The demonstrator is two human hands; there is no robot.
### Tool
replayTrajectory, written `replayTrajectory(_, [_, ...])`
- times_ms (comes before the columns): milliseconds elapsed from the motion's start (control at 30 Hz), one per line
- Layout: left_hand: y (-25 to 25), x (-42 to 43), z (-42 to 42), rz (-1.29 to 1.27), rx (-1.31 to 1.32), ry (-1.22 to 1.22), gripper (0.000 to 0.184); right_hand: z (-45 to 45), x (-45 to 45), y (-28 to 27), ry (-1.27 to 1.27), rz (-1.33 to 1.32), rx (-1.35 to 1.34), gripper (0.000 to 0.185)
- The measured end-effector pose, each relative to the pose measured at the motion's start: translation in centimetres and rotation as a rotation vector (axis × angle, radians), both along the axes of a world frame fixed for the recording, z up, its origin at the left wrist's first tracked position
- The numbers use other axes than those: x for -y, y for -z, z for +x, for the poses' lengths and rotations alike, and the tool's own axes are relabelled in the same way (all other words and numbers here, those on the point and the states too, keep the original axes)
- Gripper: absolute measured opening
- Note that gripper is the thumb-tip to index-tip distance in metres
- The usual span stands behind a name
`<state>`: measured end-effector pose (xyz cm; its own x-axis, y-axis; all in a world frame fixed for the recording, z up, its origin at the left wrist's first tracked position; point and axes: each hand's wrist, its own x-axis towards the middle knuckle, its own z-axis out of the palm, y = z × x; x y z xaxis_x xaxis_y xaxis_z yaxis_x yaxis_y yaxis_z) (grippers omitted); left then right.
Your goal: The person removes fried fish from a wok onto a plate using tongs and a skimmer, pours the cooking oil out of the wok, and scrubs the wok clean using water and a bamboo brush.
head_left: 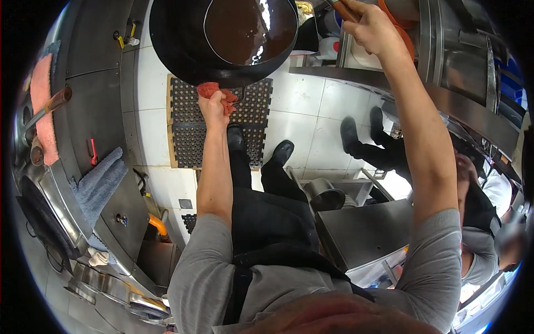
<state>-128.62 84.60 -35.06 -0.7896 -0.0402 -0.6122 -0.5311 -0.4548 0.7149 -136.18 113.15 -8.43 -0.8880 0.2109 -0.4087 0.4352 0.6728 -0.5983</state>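
Note:
A large black wok [178,39] with dark brown liquid [239,33] in it hangs over the floor at the top of the head view. My left hand [214,110] is closed on a bunched red cloth [210,89], pressed against the wok's near rim. Whether a wok handle lies inside the cloth is hidden. My right hand [370,30], raised at the upper right, is wrapped round a brown wooden handle [346,10]. The far end of that tool runs out of view.
On the left, a steel counter [92,92] carries a blue-grey cloth [100,181] and a pink towel [43,106]. A perforated black mat [192,131] covers tiles below the wok. At right stand a steel cart [367,231] with a pot [324,193] and another person [479,245].

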Motion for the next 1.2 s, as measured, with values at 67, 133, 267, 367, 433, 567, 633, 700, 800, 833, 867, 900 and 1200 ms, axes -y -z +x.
replayTrajectory(67, [0.1, -0.3, 0.0, -0.029, -0.018, -0.025, 0.026, -0.2, -2.3, 2.8, -0.057, 0.088, -0.097, 0.054])
replayTrajectory(133, [0.3, -0.4, -0.1, -0.032, -0.031, -0.023, 0.026, -0.1, -2.1, 2.2, -0.044, 0.12, -0.082, 0.054])
replayTrajectory(267, [-2.0, -1.2, -0.3, -0.022, 0.001, -0.002, 0.028, 0.6, -1.6, -0.1, -0.062, 0.133, -0.074, 0.054])
replayTrajectory(367, [1.0, -1.3, -0.4, -0.026, -0.076, -0.06, 0.029, 0.0, -2.1, 0.1, 0.027, 0.166, 0.055, 0.055])
replayTrajectory(433, [0.2, -1.5, -0.6, -0.036, -0.058, -0.042, 0.029, 0.4, -2.6, 0.7, 0.003, 0.186, -0.011, 0.055])
replayTrajectory(567, [0.2, -1.6, -0.8, -0.038, -0.078, 0.005, 0.029, 1.0, -3.3, 1.2, -0.04, 0.164, -0.112, 0.055])
replayTrajectory(633, [-0.7, -1.7, -1.0, -0.034, -0.074, 0.009, 0.029, 1.1, -3.8, 1.9, -0.035, 0.144, -0.132, 0.056])
replayTrajectory(700, [-0.8, -1.6, -1.1, -0.032, -0.068, 0.013, 0.029, 1.1, -3.7, 1.9, -0.029, 0.121, -0.15, 0.056])
replayTrajectory(800, [-0.1, -1.3, -1.3, -0.022, -0.124, 0.002, 0.029, 1.1, -3.0, 0.9, -0.015, 0.181, -0.132, 0.056])
replayTrajectory(833, [-0.1, -1.3, -1.3, -0.028, -0.14, -0.011, 0.029, 1.1, -2.9, 0.7, -0.012, 0.179, -0.108, 0.056])
replayTrajectory(867, [0.0, -1.3, -1.2, -0.033, -0.155, -0.025, 0.029, 1.1, -2.8, 0.7, -0.008, 0.177, -0.083, 0.055])
replayTrajectory(900, [-0.5, -1.3, -1.2, -0.035, -0.154, -0.025, 0.029, 1.1, -2.9, 0.9, -0.009, 0.175, -0.082, 0.055])
replayTrajectory(1200, [-0.3, -0.7, -0.5, -0.024, -0.162, -0.028, 0.03, 1.4, -2.8, 0.9, 0.01, 0.103, -0.098, 0.056])
